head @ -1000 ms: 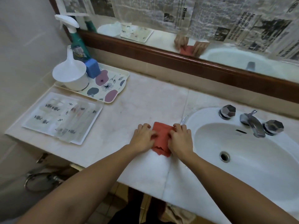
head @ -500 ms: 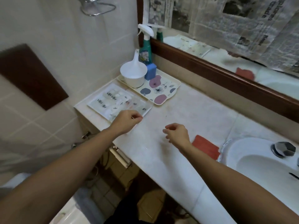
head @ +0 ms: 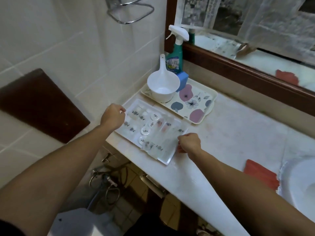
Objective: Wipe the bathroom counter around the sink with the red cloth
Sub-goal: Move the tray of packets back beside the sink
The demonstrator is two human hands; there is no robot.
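Head view: we see the left hand (head: pixel 113 117) at the far left edge of the white tray (head: pixel 167 158) of small toiletry packets, fingers curled at its rim, apparently gripping it, though the contact itself is hidden under the knuckles. Our right hand (head: pixel 189 142) is at the tray's right edge, fingers curled and pinching the rim there. So both hands are on opposite sides of the same tray, which sits at the left end of the table (head: pixel 238 133), its near corner close to the table's front edge. Just behind it is a floral tray (head: pixel 207 106) carrying a white ladle-cup (head: pixel 162 86), a blue block (head: pixel 183 80) and a teal spray bottle (head: pixel 175 57) against the wall corner. Red cloth (head: pixel 260 174) lies flat on the table, well apart from both hands, to our right, touching or just beside the sink (head: pixel 300 189) rim; no hand on it. Its reflection shows in the wood-framed mirror (head: pixel 238 68) behind, which is partly covered with newspaper (head: pixel 197 12). Chrome towel ring (head: pixel 131 12) on the tiled wall upper left, dark brown panel (head: pixel 37 106) lower on the same wall. Under the table we see pipes and hoses (head: pixel 105 183), blurred.
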